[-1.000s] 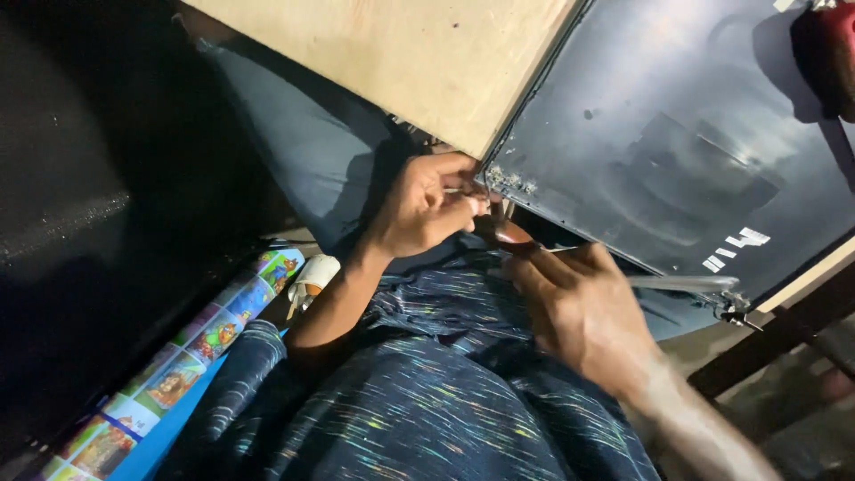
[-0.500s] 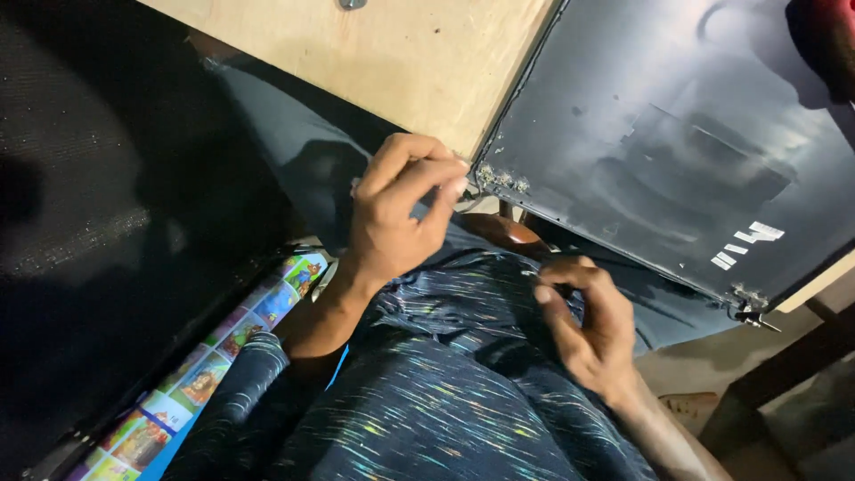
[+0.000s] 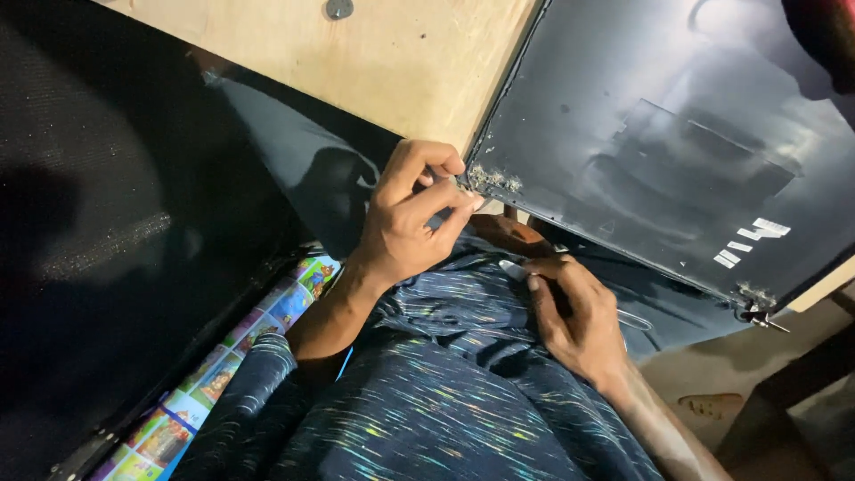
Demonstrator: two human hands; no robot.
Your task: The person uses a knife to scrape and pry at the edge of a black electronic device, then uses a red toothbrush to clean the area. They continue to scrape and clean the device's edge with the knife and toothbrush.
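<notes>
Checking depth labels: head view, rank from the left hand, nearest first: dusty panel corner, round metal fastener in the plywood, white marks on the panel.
From the left hand:
1. Dusty panel corner, at its fingers.
2. Round metal fastener, up on the plywood.
3. White marks, far right on the dark panel.

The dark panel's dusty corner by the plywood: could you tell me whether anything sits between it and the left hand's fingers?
Nothing visible does. The left hand has its fingertips pinched right at the dusty corner of the dark panel; the right hand rests lower, clear of it.
</notes>
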